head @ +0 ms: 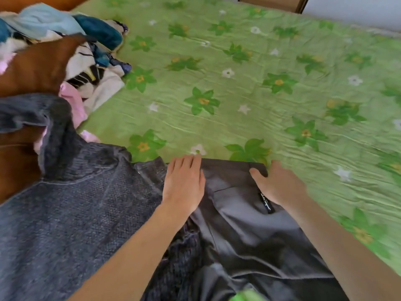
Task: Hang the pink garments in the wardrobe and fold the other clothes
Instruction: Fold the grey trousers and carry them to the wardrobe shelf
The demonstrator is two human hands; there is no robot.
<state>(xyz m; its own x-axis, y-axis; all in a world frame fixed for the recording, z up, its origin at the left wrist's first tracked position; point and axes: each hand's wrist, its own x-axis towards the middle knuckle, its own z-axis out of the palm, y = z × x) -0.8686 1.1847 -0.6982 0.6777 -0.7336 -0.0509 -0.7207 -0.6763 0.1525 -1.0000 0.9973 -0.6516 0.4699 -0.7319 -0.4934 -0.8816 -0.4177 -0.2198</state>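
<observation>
- Grey trousers [238,224] lie on the near edge of the bed, their upper hem running straight across just below a white flower of the green floral bedsheet [249,88]; a small black label [266,203] is sewn near their right side.
- Left hand [184,183] lies palm down on the upper left part of the trousers, fingers straight and together, pressing the cloth flat and grasping nothing; its fingertips reach the hem.
- Right hand [280,183] rests on the upper right corner of the trousers, thumb spread out over the dark cloth and fingers extended past the edge onto the sheet; it looks relaxed, with nothing clenched in it.
- Just left of the trousers, touching and partly overlapping them, spreads a dark blue-grey knitted sweater [71,213], one part of it rumpled upward at the left.
- Pink garments [73,101] show as a crumpled patch beside the sweater's upper edge, at the foot of the heap.
- Farther up on the left sits a heap of mixed clothes [95,61]: pale blue, teal, cream with black stripes.
- A brown garment [36,66] lies over the left of that heap.
</observation>
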